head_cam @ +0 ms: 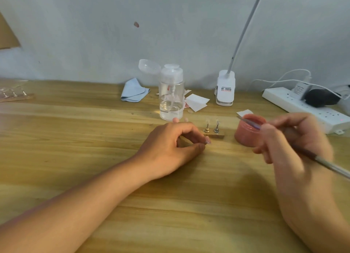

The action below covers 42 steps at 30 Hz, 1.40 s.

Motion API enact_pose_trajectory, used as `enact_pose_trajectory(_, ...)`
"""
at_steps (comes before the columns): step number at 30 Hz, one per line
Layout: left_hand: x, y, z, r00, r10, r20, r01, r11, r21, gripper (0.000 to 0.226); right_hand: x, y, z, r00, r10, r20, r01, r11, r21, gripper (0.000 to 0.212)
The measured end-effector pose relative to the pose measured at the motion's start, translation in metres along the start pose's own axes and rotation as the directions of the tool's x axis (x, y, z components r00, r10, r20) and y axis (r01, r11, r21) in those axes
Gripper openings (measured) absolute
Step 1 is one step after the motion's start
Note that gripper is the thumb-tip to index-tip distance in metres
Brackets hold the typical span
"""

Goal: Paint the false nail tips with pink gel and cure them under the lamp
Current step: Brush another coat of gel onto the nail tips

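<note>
My right hand (289, 139) grips the brush (284, 139) over the pink gel jar (246, 133) near the table's far edge, while my left hand (176, 144), nearer, pinches the nail-tip stand (214, 133) lying leftward between them.

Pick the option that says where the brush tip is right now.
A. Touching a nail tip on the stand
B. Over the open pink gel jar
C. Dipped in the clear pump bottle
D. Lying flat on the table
B. The right hand holds the brush with its tip reaching over the rim of the open pink gel jar, apart from the nail tips on the stand and the pump bottle.
</note>
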<state>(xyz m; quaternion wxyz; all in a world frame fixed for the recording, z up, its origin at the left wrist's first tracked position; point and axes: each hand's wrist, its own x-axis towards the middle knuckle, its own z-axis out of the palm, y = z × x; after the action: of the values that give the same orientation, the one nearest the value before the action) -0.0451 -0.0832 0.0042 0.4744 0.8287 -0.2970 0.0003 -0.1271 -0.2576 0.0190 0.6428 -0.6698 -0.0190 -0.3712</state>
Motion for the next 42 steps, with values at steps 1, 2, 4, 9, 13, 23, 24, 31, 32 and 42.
enact_pose_trajectory(1,0.0,-0.001,0.0,1.0,0.009,-0.002,-0.009,1.0,0.004,0.013,0.003,0.0,-0.003,0.998,-0.003,-0.058,0.002,1.0,-0.014,0.019)
enact_pose_trajectory(2,0.001,-0.001,0.0,1.0,0.011,-0.007,-0.011,1.0,0.009,0.013,0.007,0.001,-0.008,0.992,0.011,-0.125,-0.016,0.999,-0.038,0.022)
enact_pose_trajectory(4,0.001,-0.002,-0.001,1.0,0.008,-0.018,-0.008,1.0,0.016,0.012,0.014,0.004,-0.015,0.968,0.06,-0.244,-0.085,0.992,-0.096,0.025)
enact_pose_trajectory(9,0.0,0.001,0.0,1.0,-0.009,-0.003,0.009,1.0,0.017,0.012,0.02,0.011,-0.016,0.934,0.236,-0.27,-0.274,0.955,-0.11,0.023)
enact_pose_trajectory(13,-0.002,0.007,0.0,0.999,-0.054,-0.001,0.054,0.998,0.019,0.011,0.021,0.01,-0.016,0.929,0.266,-0.259,-0.303,0.946,-0.114,0.019)
enact_pose_trajectory(23,-0.003,0.009,-0.001,0.998,-0.06,0.008,0.06,0.998,0.016,0.02,0.018,0.011,-0.015,0.928,0.309,-0.207,-0.337,0.935,-0.114,0.021)
enact_pose_trajectory(24,-0.002,0.008,-0.001,0.999,-0.046,0.012,0.046,0.999,0.013,0.021,0.018,0.011,-0.015,0.933,0.304,-0.193,-0.33,0.936,-0.124,0.022)
enact_pose_trajectory(31,0.0,0.002,-0.001,1.0,-0.018,0.02,0.017,1.0,0.009,0.023,0.017,0.011,-0.015,0.958,0.223,-0.178,-0.253,0.954,-0.163,0.02)
enact_pose_trajectory(32,0.0,0.001,-0.002,1.0,-0.018,0.013,0.018,1.0,0.005,0.023,0.017,0.01,-0.015,0.963,0.204,-0.177,-0.233,0.959,-0.161,0.019)
enact_pose_trajectory(42,0.002,-0.003,-0.001,1.0,0.014,0.017,-0.014,0.999,0.03,0.021,-0.005,0.001,0.005,0.928,0.256,0.272,-0.266,0.964,-0.001,0.017)
